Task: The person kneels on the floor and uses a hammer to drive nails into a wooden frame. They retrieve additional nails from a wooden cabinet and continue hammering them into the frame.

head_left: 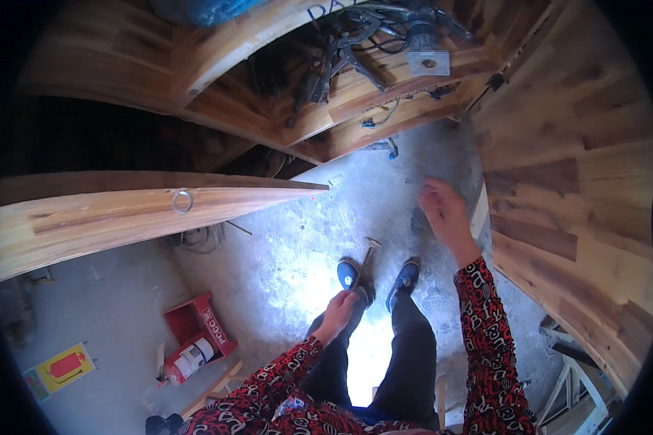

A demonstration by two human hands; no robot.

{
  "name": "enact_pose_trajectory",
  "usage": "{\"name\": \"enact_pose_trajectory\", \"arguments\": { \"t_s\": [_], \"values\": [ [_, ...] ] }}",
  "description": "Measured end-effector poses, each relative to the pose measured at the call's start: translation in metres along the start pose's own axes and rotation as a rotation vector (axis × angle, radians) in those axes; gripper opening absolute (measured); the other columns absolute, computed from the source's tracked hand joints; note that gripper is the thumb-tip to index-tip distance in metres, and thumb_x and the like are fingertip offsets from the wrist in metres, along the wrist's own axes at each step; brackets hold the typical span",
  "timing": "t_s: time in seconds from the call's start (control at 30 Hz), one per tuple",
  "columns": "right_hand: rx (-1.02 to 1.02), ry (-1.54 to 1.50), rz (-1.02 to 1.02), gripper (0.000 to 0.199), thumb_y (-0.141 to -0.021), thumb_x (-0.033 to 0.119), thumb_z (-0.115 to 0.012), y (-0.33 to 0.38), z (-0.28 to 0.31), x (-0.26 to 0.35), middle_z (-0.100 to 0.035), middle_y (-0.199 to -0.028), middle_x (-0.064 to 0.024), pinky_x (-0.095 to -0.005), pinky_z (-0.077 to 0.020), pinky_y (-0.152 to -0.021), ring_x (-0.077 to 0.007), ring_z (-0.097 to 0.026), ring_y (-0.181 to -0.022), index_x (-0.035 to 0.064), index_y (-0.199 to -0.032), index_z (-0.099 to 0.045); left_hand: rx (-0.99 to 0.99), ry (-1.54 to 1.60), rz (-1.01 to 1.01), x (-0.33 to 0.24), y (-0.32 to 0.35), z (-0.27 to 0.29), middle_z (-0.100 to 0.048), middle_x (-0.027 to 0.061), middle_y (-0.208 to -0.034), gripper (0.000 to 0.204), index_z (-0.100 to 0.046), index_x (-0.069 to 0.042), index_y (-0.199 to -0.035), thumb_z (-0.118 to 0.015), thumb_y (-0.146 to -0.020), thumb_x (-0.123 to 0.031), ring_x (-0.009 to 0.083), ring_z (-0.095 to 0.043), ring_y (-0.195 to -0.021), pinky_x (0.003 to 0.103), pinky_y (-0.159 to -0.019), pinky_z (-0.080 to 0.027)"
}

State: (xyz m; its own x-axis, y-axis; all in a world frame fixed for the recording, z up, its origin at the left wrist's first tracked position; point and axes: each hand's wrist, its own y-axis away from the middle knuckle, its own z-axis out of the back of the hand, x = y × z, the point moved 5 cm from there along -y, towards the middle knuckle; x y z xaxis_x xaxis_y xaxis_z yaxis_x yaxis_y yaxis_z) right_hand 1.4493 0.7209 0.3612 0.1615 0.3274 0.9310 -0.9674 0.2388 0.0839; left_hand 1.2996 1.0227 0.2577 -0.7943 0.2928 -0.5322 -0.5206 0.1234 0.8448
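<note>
My left hand (337, 316) is closed around the handle of a hammer (371, 251), low in front of my legs. The hammer's head points away from me, above the floor between my shoes. Farther forward and to the right, my right hand (446, 217) is raised with its fingers curled in. Whether anything small sits in those fingers cannot be made out. A large wooden panel (559, 192) stands close to the right of that hand, apart from it.
Ahead, wooden shelves hold locking pliers (337, 61) and a metal piece with a square plate (426, 58). A wooden board with a ring (183, 202) juts in from the left. Lower left are a fire extinguisher (189, 360), its red box (214, 326) and a yellow sign (62, 370).
</note>
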Motion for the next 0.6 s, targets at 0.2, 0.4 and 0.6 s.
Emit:
{"name": "enact_pose_trajectory", "arguments": {
  "t_s": [0.2,0.4,0.6],
  "values": [
    [0.081,-0.014,0.237,0.026,-0.084,0.015,-0.06,-0.056,-0.074,0.003,-0.061,-0.091,-0.0121,-0.0318,-0.048,-0.072,-0.0229,-0.06,-0.08,0.0019,-0.106,-0.055,0.05,0.268,0.051,0.027,-0.046,-0.026,-0.048,-0.0005,-0.062,0.021,-0.058,-0.004,-0.092,-0.048,-0.092,-0.023,0.0065,-0.044,-0.052,0.022,-0.046,-0.034],
    [0.067,-0.018,0.47,0.023,-0.084,0.014,-0.06,-0.123,-0.114,0.012,-0.061,-0.089,-0.0119,-0.0332,-0.0477,-0.072,-0.0245,-0.06,-0.08,0.0007,-0.102,-0.055,0.248,0.355,0.043,-0.014,-0.106,-0.024,-0.033,-0.0068,-0.054,0.019,-0.054,-0.008,-0.097,-0.045,-0.094,-0.025,0.0041,-0.029,-0.041,0.021,-0.037,-0.021],
    [0.018,-0.053,0.649,0.022,-0.083,0.015,-0.059,-0.165,-0.144,0.038,-0.061,-0.09,-0.0127,-0.0346,-0.0479,-0.074,-0.0272,-0.06,-0.083,0.0023,-0.101,-0.056,0.175,-0.083,-0.311,-0.048,-0.173,0.009,-0.041,-0.006,-0.061,0.022,-0.06,-0.009,-0.1,-0.049,-0.092,-0.026,0.0032,-0.035,-0.049,0.019,-0.043,-0.028]
  ]
}}
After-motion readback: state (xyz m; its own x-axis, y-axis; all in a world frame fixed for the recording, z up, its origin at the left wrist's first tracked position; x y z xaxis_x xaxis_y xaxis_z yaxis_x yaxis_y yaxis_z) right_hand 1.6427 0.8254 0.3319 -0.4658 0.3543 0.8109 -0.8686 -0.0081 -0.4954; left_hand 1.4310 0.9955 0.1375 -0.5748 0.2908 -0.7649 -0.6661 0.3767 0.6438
